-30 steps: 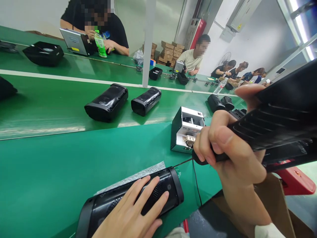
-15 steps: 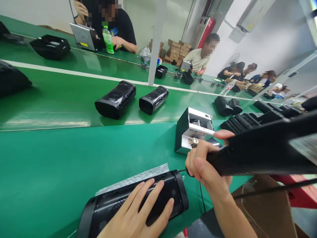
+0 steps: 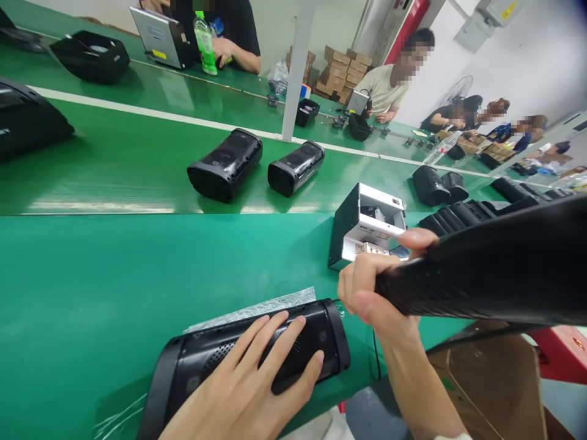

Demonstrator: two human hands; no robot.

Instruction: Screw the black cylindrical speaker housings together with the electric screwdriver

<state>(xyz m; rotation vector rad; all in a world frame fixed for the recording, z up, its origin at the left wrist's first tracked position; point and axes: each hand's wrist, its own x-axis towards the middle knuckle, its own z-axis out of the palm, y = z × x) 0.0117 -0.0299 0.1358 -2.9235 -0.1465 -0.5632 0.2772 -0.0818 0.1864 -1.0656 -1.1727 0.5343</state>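
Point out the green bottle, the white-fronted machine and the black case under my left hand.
Green bottle (image 3: 206, 46), head view: middle of its body.
White-fronted machine (image 3: 367, 230), head view: white front panel.
Black case (image 3: 315, 325), head view: glossy top face, near its right end.

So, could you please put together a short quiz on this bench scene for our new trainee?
1. Multiple choice: what does the left hand's grip lie on?
A) the green-labelled bottle
B) a black perforated unit
C) the white post

2. True or false: the right hand's grip is empty.

3. Fill in the gap: in the picture, the white-and-black device stands to the ____ of the two black units lying side by side further back.

Key:
1. B
2. False; it is closed around a black tool.
3. right
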